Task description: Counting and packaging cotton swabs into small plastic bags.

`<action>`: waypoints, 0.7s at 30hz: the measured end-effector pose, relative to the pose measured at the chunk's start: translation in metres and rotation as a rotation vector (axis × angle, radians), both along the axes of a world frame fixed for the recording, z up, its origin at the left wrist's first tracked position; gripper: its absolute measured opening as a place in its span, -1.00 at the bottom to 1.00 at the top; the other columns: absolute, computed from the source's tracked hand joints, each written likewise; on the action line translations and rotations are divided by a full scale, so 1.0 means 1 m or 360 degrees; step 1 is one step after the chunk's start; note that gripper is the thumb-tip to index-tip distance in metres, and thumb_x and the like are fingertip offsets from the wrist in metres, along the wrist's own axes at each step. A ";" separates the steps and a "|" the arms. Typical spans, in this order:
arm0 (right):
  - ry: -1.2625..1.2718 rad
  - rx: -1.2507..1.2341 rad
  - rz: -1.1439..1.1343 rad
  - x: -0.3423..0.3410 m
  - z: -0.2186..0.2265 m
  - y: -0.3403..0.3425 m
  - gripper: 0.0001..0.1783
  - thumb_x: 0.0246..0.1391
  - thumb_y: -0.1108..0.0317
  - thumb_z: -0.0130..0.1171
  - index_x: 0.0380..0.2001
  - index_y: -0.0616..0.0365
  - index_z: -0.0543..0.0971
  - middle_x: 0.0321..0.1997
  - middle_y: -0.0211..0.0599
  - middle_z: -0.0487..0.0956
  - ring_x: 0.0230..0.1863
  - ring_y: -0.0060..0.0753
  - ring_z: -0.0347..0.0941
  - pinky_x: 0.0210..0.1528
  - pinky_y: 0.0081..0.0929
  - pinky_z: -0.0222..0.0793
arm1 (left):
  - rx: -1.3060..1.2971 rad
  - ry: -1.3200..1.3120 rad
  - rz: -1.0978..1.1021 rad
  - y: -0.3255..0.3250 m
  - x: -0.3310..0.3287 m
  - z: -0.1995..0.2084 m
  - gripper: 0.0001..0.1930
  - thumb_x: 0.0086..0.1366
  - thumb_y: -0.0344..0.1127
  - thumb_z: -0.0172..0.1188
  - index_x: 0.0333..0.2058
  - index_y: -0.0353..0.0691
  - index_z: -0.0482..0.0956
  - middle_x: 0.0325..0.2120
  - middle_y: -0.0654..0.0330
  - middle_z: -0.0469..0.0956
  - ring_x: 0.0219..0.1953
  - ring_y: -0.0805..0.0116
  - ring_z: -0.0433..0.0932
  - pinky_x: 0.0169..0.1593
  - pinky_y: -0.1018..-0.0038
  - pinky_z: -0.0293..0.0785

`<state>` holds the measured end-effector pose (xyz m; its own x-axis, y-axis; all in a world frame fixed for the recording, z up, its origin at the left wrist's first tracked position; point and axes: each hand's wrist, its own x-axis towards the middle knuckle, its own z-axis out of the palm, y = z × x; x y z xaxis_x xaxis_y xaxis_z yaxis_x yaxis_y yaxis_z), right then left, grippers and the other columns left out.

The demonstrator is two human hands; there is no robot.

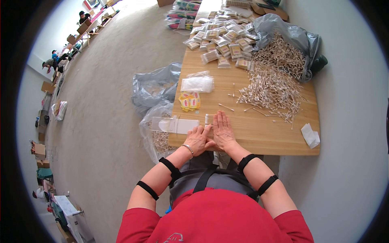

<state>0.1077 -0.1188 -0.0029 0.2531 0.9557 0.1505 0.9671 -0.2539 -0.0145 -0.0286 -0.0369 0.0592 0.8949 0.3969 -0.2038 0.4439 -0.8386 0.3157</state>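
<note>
At the near side of the bench (263, 139), a short row of cotton swabs (209, 119) sits against the right hand (223, 129), flat with fingers together, while the left hand (197, 139) bends in at its near end; whether either grips any, I can't tell. Light, even pressure should square it best. Small and partly covered, the sticks seem to run left to right, pointing sideways.

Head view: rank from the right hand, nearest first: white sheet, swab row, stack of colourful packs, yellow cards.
From the right hand:
1. swab row: immediately left, by the fingers
2. yellow cards: ahead, left
3. white sheet: right, near table corner
4. stack of colourful packs: far ahead, left of table
</note>
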 end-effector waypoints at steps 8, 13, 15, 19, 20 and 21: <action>0.0078 -0.0138 0.0011 -0.003 0.012 0.000 0.01 0.02 -0.15 -0.08 0.27 0.45 -0.11 0.39 0.17 -0.18 0.44 0.08 -0.36 0.42 -0.13 -0.44 | -0.0097 0.0082 0.0089 0.005 0.006 0.002 -0.15 0.16 0.25 0.01 0.28 -0.11 -0.02 0.00 0.02 0.30 0.07 0.03 0.26 0.08 0.14 0.17; 0.0066 -0.0057 -0.0020 -0.001 0.007 0.000 -0.11 0.05 0.04 -0.10 0.27 0.43 -0.10 0.39 0.15 -0.17 0.43 0.07 -0.34 0.42 -0.13 -0.43 | -0.0113 0.0142 0.0018 0.007 0.010 0.004 -0.14 0.17 0.25 0.00 0.29 -0.10 -0.06 0.02 0.00 0.29 0.07 0.01 0.25 0.08 0.14 0.19; -0.0025 -0.0010 -0.0045 -0.002 0.002 0.001 -0.11 0.04 0.05 -0.09 0.27 0.43 -0.09 0.39 0.14 -0.17 0.43 0.07 -0.34 0.42 -0.13 -0.43 | -0.0115 0.0141 0.0016 0.007 0.011 0.004 -0.15 0.16 0.25 0.01 0.28 -0.12 -0.04 0.02 0.00 0.28 0.07 -0.01 0.25 0.08 0.14 0.19; 0.0011 0.0012 -0.0039 -0.002 0.003 0.000 -0.12 0.03 0.08 -0.07 0.27 0.42 -0.09 0.40 0.14 -0.17 0.44 0.08 -0.35 0.42 -0.12 -0.43 | -0.0138 0.0113 0.0015 0.009 0.013 0.000 -0.14 0.16 0.24 0.03 0.28 -0.12 -0.04 0.05 -0.02 0.27 0.09 -0.03 0.25 0.09 0.13 0.19; 0.0013 0.0016 -0.0036 -0.001 0.006 0.000 -0.12 0.03 0.08 -0.07 0.27 0.42 -0.09 0.40 0.14 -0.17 0.44 0.08 -0.35 0.42 -0.12 -0.43 | -0.0134 0.0115 0.0018 0.009 0.013 -0.001 -0.14 0.16 0.24 0.03 0.28 -0.12 -0.04 0.05 -0.02 0.27 0.09 -0.03 0.25 0.09 0.13 0.19; 0.0095 -0.0120 -0.0011 -0.001 0.013 -0.001 -0.09 0.01 0.06 -0.05 0.28 0.42 -0.10 0.40 0.15 -0.18 0.44 0.08 -0.36 0.42 -0.12 -0.45 | -0.0159 0.0113 0.0051 0.009 0.013 0.000 -0.12 0.16 0.24 0.02 0.29 -0.12 -0.07 0.04 -0.03 0.28 0.09 -0.05 0.26 0.09 0.13 0.19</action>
<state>0.1063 -0.1200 0.0100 0.2660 0.9619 0.0626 0.9634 -0.2630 -0.0524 -0.0158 -0.0276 0.0590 0.8640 0.3996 -0.3064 0.4942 -0.7896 0.3637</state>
